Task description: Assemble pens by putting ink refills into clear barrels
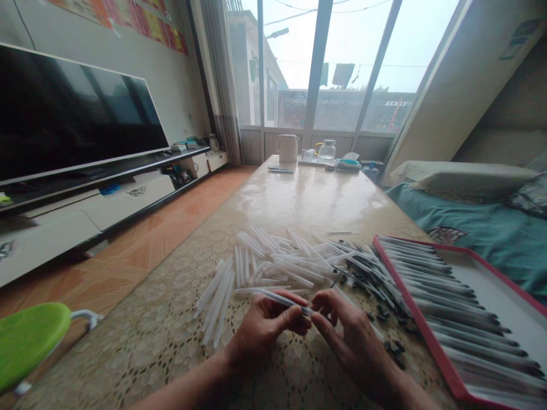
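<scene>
My left hand [265, 326] is closed around a slim translucent pen [277, 298], which slants with its far end up to the left. At its near end, the thumb and fingers of my right hand [350, 330] pinch the tip; any small part between them is hidden. Just beyond my hands lies a loose pile of white pen barrels [294, 265]. Dark, thin pen refills [363, 262] lie to the right of the pile. Small black pen caps [395, 348] are scattered beside my right hand.
A red-rimmed box [421, 324] on the right holds a row of pens [457, 307] with black ends. Far down the patterned table [171, 319] stand a beige jug [288, 149], a glass pitcher [327, 149] and a tissue pack [349, 163]. A green stool [34, 341] is at left.
</scene>
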### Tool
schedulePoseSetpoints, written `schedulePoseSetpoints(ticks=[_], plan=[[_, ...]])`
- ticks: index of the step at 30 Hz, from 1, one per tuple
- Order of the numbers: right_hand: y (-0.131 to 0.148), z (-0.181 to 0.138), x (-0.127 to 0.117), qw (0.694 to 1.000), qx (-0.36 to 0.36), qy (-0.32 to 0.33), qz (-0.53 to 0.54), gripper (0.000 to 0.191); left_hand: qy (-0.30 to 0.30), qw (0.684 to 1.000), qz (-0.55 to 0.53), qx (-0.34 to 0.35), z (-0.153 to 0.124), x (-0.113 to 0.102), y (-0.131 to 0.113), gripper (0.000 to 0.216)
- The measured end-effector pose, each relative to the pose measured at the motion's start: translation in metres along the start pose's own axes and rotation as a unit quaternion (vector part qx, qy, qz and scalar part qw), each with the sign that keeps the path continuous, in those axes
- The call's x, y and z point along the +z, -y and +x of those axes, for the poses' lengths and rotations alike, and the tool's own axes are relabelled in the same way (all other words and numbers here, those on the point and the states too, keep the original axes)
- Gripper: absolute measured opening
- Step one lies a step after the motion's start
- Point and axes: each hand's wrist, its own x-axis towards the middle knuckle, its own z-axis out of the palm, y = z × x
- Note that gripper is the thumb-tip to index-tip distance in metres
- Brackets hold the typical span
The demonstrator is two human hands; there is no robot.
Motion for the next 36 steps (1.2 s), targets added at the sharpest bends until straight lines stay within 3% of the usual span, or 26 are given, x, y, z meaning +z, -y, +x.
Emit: schedulePoseSetpoints(ticks=[3, 6, 8, 11, 14, 17, 23, 30, 36], plan=[[0.000, 0.000, 0.004, 0.999, -0.018, 0.029, 0.004, 0.013, 0.011, 0.998, 0.065, 0.021, -0.002, 0.004, 0.001, 0.022], [-0.007, 0.001, 0.004, 1.000, -0.028, -0.014, -0.001, 0.020, -0.045, 0.983, 0.160, 0.077, -0.002, -0.001, -0.004, 0.022], [-0.012, 0.002, 0.001, 0.998, -0.025, -0.064, -0.015, 0.023, -0.124, 0.934, 0.295, 0.157, 0.001, -0.010, -0.011, 0.017], [-0.017, 0.002, -0.005, 0.993, -0.005, -0.111, -0.027, 0.023, -0.168, 0.831, 0.475, 0.237, 0.006, -0.027, -0.020, 0.021], [-0.019, 0.001, -0.007, 0.994, 0.009, -0.109, -0.027, 0.023, -0.155, 0.769, 0.568, 0.248, 0.012, -0.037, -0.022, 0.028], [-0.021, 0.001, -0.006, 0.995, 0.016, -0.102, -0.019, 0.023, -0.135, 0.736, 0.621, 0.233, 0.013, -0.038, -0.018, 0.026], [-0.021, 0.001, -0.007, 0.994, 0.029, -0.105, -0.015, 0.023, -0.124, 0.715, 0.653, 0.216, 0.015, -0.037, -0.014, 0.033], [-0.019, 0.002, -0.008, 0.994, 0.026, -0.109, -0.018, 0.025, -0.053, 0.716, 0.658, 0.230, 0.018, -0.037, -0.008, 0.048], [-0.019, 0.001, -0.008, 0.994, 0.034, -0.104, -0.011, 0.025, -0.059, 0.716, 0.656, 0.232, 0.018, -0.032, -0.010, 0.032]])
